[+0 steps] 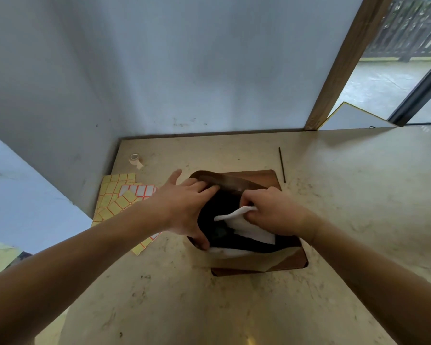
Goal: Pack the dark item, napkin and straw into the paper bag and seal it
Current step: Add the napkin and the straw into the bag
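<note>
A brown paper bag [234, 179] stands open at the middle of the counter, its mouth facing up at me. My left hand [184, 207] holds the bag's left rim, fingers over the far edge and thumb on the near edge, keeping the mouth wide. My right hand [274, 212] pinches a white napkin [241, 221] and holds it inside the mouth. Under the napkin the bag's inside is dark; something dark [222, 232] lies in there, its shape unclear. A thin dark straw [282, 165] lies on the counter behind the bag to the right.
Yellow and white sticker label sheets [120, 200] lie left of the bag, partly under my left forearm. A small roll of tape [135, 159] sits at the back left near the wall. A brown mat [296, 260] lies beneath the bag. The beige counter [358, 195] stretches right.
</note>
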Motion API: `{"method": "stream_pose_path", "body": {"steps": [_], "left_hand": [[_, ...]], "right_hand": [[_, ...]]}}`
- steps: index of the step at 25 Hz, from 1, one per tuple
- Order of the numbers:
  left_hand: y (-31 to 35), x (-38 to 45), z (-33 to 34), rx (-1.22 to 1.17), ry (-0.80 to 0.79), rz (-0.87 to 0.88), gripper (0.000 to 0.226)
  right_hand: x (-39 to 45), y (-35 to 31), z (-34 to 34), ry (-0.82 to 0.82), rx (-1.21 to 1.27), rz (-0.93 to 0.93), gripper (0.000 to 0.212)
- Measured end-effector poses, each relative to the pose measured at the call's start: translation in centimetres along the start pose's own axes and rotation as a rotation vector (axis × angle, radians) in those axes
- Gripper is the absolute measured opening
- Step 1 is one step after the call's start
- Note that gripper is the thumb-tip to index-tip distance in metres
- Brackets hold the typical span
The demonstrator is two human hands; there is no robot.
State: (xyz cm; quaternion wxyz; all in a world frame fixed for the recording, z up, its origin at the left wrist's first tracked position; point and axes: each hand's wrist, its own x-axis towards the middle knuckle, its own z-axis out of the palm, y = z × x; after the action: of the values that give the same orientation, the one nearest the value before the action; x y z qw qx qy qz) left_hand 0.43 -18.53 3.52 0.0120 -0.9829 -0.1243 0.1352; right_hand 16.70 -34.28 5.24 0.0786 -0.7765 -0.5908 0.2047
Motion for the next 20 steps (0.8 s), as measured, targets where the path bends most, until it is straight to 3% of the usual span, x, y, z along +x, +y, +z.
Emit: {"method": "stream_pose_path", "body": {"steps": [6,9,16,20], "left_hand": [[0.9,0.3,0.8,0.055,-0.009,0.005,0.133],[1.1,0.5,0.4,0.061,0.004,0.012,0.133],[0.8,0.5,0.3,0.057,0.0,0.027,0.13],[1.2,0.9,0.5,0.066,0.024,0.049,0.13]], "right_hand": [[1.6,-0.7,0.3,-0.06,-0.228,0.192,0.015],[3.1,-1.8,1.8,-0.102,-0.289,0.222,0.007],[6.1,1.0,5.4,-0.19,-0.143,0.572,0.008],[7.4,1.7,7.8,-0.225,0.059,0.684,0.028]]}}
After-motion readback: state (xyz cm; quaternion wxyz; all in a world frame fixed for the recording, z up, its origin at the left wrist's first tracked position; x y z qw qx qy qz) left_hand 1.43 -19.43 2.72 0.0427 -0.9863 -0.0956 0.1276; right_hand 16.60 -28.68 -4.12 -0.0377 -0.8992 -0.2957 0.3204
